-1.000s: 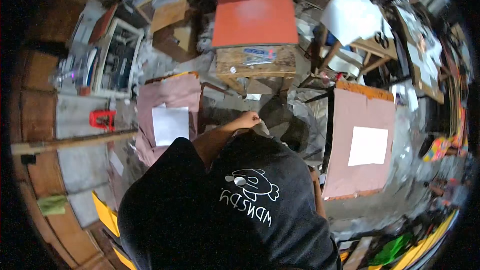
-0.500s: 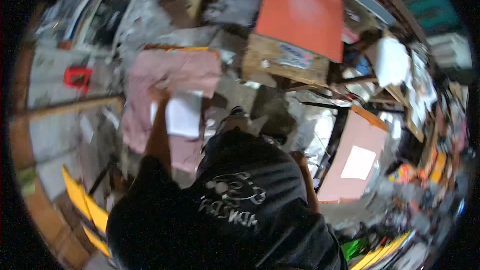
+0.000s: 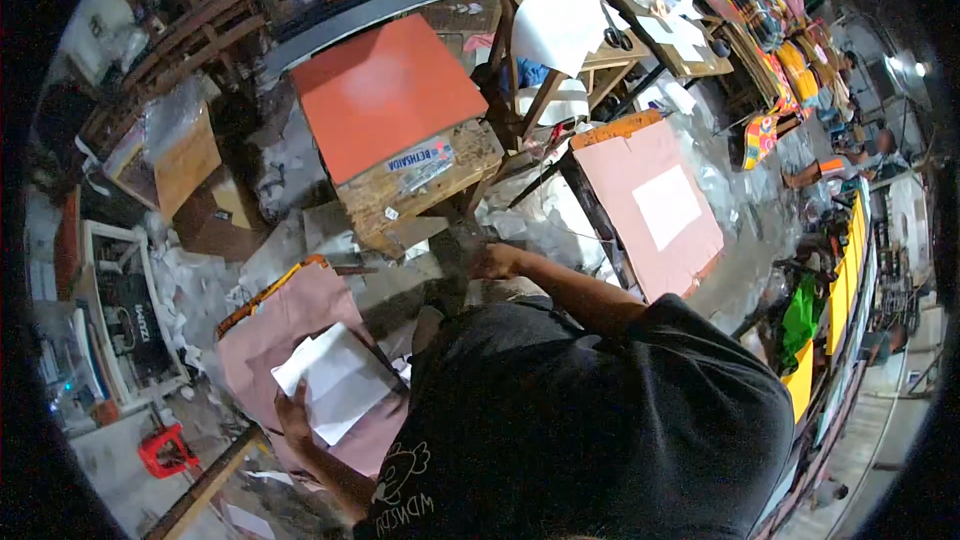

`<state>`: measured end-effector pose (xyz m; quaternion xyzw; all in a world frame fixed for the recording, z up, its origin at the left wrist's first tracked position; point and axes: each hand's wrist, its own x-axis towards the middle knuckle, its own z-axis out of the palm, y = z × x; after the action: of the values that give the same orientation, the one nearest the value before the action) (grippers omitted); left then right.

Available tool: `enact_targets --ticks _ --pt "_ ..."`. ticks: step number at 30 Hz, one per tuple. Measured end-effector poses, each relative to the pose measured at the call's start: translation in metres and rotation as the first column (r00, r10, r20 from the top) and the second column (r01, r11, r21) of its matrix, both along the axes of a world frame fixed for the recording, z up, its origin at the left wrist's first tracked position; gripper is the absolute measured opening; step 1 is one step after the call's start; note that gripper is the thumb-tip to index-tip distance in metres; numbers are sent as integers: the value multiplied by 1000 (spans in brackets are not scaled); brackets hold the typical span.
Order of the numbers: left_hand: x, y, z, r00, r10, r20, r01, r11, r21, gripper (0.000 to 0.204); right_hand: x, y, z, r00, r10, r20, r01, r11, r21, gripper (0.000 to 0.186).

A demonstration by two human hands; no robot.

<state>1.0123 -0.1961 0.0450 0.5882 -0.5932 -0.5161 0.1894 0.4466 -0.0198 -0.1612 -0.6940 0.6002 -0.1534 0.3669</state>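
Observation:
My left hand [image 3: 294, 418] grips the left edge of some white paper sheets [image 3: 352, 392], its fingers at the margin. The sheets look creased and partly raised above a board covered in pink cloth [image 3: 262, 332]. My right hand [image 3: 497, 262] is held out in front of my body, closed, over the dim gap between the pink board and a wooden table. Its fingertips blend into the dark background, so anything in them is hidden. A second pink board [image 3: 610, 165] stands to the right, with a white sheet [image 3: 668, 207] lying on it.
Ahead is a wooden table [image 3: 375, 225] with an orange-red panel [image 3: 390, 90] on top. Large white sheets [image 3: 560, 25] and scissors [image 3: 617, 38] lie on a stand farther right. A red plastic stool [image 3: 168, 452] is at lower left. People [image 3: 880, 145] are at the far right.
The view has swung rightward, so the boards and table appear farther left. My left hand has moved from the paper's far corner to its left edge. My right hand has risen forward from my side.

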Motion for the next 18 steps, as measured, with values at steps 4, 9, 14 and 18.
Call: enact_targets --ticks 4,9,14,18 --pt "-93 3 93 976 -184 -116 174 980 -98 37 51 -97 148 891 94 445 -169 977 131 60" --pt "-274 7 138 904 -350 -245 305 931 -201 21 14 -97 217 715 -61 696 -33 992 121 115" --pt "-409 18 140 821 -363 -441 294 930 -220 38 -88 -54 242 451 -144 881 221 974 46 107" --pt "-521 27 117 724 -306 -618 327 941 -83 39 -176 21 223 463 -485 742 556 811 183 60"
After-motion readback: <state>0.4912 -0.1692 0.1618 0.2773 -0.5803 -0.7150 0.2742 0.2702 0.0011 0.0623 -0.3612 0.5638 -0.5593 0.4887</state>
